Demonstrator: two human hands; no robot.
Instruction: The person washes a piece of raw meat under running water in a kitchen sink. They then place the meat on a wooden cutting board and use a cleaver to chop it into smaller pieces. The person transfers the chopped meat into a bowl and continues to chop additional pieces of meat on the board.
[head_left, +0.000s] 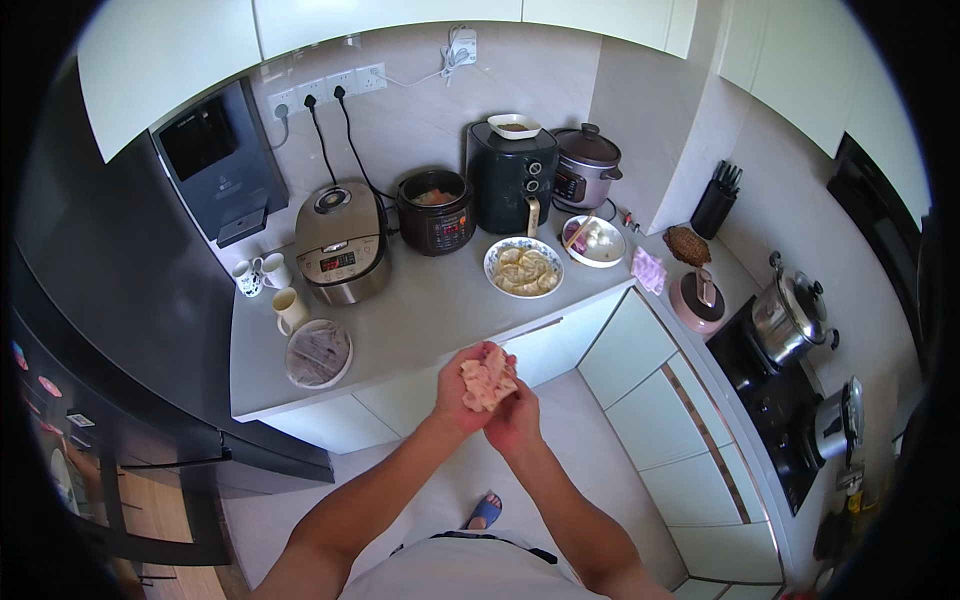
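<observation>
Cupped together in front of the counter, my left hand (454, 394) and my right hand (520, 417) hold a heap of pale pink raw meat pieces (489, 379). The palms face up, and the heap covers part of the fingers. Beyond them on the counter (435, 300) stands a dark electric pressure cooker (437, 234) without its lid, with orange and pale food inside. To its left is a closed rice cooker (341, 247). A patterned bowl (487, 279) of dumplings (525, 270) sits nearest beyond my hands.
A black air fryer (495, 180) carries a small dish (514, 120). Right of it are a slow cooker (589, 169) and a white bowl (604, 260). A film-covered bowl (319, 354) and mugs (287, 309) stand left. Steel pots (784, 319) are on the right-hand cooktop (787, 420).
</observation>
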